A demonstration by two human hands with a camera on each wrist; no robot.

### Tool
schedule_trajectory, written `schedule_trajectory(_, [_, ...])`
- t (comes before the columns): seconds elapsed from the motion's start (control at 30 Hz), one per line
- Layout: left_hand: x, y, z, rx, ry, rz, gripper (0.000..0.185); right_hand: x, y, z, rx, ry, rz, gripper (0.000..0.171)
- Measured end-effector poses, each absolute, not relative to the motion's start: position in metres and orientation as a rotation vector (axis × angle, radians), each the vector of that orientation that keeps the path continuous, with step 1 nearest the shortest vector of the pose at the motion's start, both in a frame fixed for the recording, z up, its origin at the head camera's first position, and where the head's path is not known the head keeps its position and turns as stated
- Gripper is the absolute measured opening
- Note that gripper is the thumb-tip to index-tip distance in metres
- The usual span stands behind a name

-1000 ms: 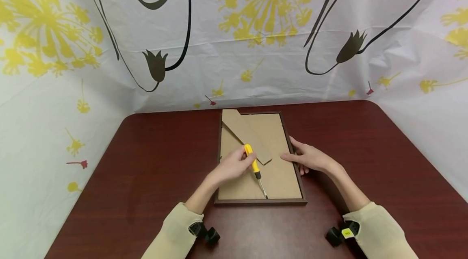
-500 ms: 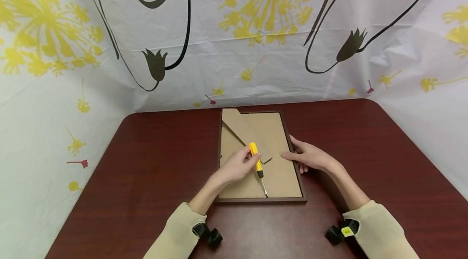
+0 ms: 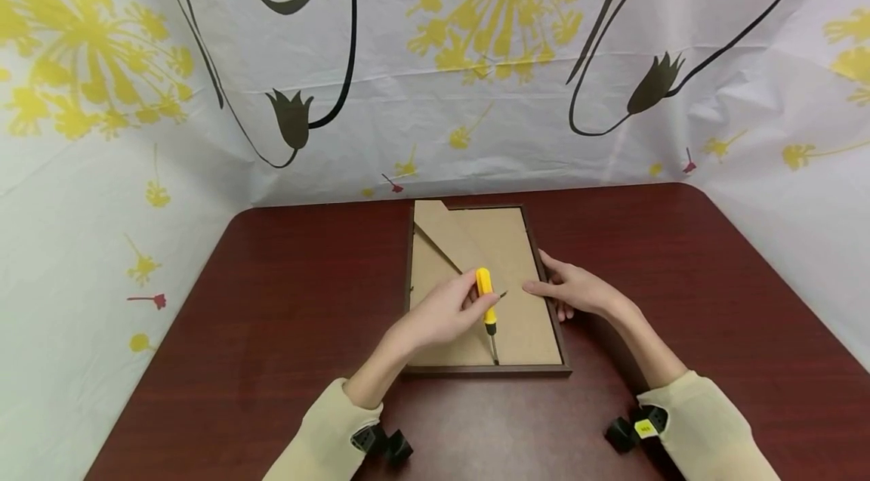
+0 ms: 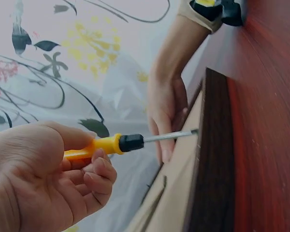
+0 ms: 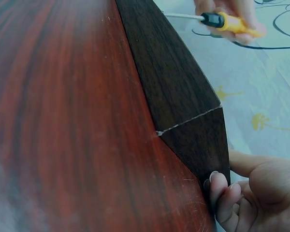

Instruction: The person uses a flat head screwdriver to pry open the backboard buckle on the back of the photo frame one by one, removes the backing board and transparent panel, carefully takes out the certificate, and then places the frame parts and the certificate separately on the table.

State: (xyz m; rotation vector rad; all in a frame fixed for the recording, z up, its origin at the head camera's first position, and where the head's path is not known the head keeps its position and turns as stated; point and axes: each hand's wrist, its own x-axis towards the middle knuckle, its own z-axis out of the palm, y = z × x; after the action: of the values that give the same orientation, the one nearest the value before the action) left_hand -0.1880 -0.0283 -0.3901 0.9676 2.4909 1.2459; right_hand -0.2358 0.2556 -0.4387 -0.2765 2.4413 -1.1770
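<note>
A dark wooden picture frame [image 3: 476, 370] lies face down on the table, its brown backing board [image 3: 523, 330] and folded stand [image 3: 448, 239] up. My left hand [image 3: 445, 312] grips a yellow-handled screwdriver [image 3: 485, 296], its metal tip [image 4: 193, 131] down at the backing's near edge by the frame's inner rim [image 4: 215, 145]. My right hand [image 3: 574, 292] rests on the frame's right side, thumb on the backing, fingers curled round the outer edge [image 5: 217, 186]. The screwdriver [image 5: 222, 20] shows far off in the right wrist view.
The dark red wooden table [image 3: 272, 300] extends to both sides of the frame. A white sheet with yellow flowers and black stems [image 3: 476, 50] hangs around the back and sides. Wrist cameras sit on both sleeves [image 3: 381, 442].
My left hand has shifted right with the screwdriver and stood it more upright, its tip staying near the frame's near edge. My right hand has kept still.
</note>
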Motion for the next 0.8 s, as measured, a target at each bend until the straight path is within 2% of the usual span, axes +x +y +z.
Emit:
schedule_trajectory(0.3, [-0.177,-0.03,-0.377,1.034,2.475,1.144,0.017,-0.237,0.256,-0.442,-0.246,2.45,-1.171,0.097])
schedule_trajectory(0.63, [-0.198,-0.035,-0.404,0.846,2.356,1.339,0.02,-0.235,0.255,-0.442,-0.261,2.445,-1.186,0.097])
schedule_trajectory(0.8, [-0.201,-0.037,-0.402,0.874,2.349,1.299,0.017,-0.236,0.254,-0.441,-0.278,2.441,-1.194,0.097])
